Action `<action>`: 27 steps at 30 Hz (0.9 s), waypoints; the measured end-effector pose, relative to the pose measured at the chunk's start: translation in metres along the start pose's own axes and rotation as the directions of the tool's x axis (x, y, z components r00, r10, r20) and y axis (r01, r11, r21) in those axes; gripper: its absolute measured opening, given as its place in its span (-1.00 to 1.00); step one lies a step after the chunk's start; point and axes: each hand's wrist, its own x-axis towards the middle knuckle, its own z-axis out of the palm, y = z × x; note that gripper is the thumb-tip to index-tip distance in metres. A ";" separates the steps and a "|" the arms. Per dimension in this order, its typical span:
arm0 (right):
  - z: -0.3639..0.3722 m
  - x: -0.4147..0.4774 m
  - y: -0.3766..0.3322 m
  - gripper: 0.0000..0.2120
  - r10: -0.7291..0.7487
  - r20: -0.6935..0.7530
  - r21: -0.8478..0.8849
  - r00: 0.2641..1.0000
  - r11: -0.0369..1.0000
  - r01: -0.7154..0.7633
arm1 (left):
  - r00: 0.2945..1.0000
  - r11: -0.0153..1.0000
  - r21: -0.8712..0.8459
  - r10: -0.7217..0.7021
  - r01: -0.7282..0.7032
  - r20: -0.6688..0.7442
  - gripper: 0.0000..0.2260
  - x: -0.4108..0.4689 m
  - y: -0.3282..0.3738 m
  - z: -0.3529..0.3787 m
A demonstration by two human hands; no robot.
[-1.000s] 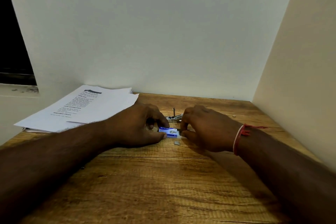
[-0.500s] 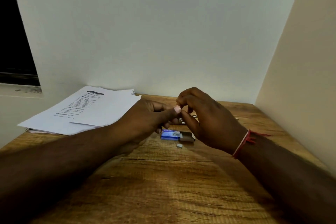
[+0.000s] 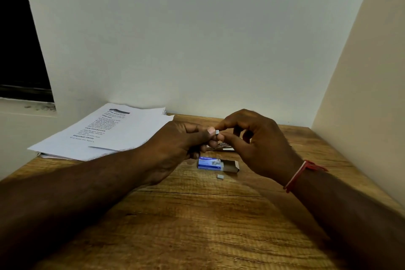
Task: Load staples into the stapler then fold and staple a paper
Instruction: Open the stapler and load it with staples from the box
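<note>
left hand (image 3: 175,144) + right hand (image 3: 258,144) pinch small grey metal staple strip (image 3: 217,132) | blue cardboard staple box (image 3: 209,163) open on wooden table (image 3: 197,226) | white paper stack (image 3: 114,136) left

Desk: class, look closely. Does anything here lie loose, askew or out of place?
Yes. A small staple piece lies loose on the desk, just in front of the box, whose end is open. The papers are fanned unevenly, not squared. The left hand and right hand pinch a staple strip.
</note>
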 end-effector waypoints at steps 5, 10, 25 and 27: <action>-0.001 0.001 0.003 -0.84 -0.047 0.009 -0.032 0.999 0.998 0.047 | 1.000 1.000 0.017 0.000 0.000 0.002 -0.76 0.001 -0.003 0.001; -0.001 0.003 0.014 -0.84 0.045 -0.065 -0.054 0.997 0.997 -0.049 | 0.976 0.892 0.430 0.195 -0.135 -0.097 -0.81 -0.004 0.002 0.001; 0.033 0.010 0.060 -0.91 0.099 0.096 -0.457 0.990 0.888 -0.045 | 0.952 0.568 0.792 0.300 -0.226 0.057 -0.61 0.006 -0.006 0.007; 0.037 0.009 0.063 -0.88 0.103 0.084 -0.454 0.991 0.889 -0.054 | 0.961 0.574 0.786 0.264 -0.230 0.088 -0.64 0.006 -0.006 0.008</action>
